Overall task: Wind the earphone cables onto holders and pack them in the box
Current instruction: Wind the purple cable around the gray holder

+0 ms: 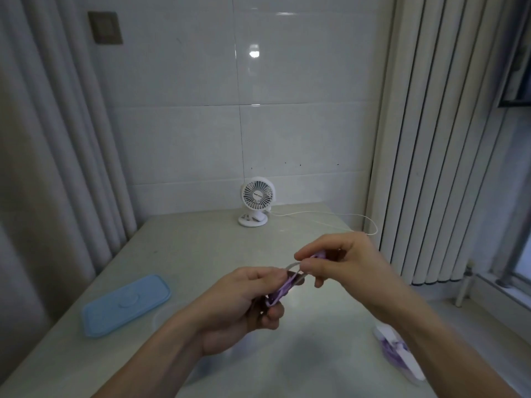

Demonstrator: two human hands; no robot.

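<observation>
My left hand (244,305) is closed around a holder with purple earphone cable (280,291) wrapped on it, held above the table's middle. My right hand (336,259) pinches the free end of that cable, a pale loop (293,265) running between the two hands, with a purple piece showing between its fingers. More purple earphones on a white holder (398,353) lie on the table at the right, partly hidden by my right forearm. A blue box lid (126,305) lies flat at the left. A clear box is faintly visible under my left forearm.
A small white desk fan (257,201) stands at the back of the table (186,248), its white cord (330,219) trailing right. Curtains hang on both sides, and a tiled wall stands behind. The table's right edge drops to a window sill.
</observation>
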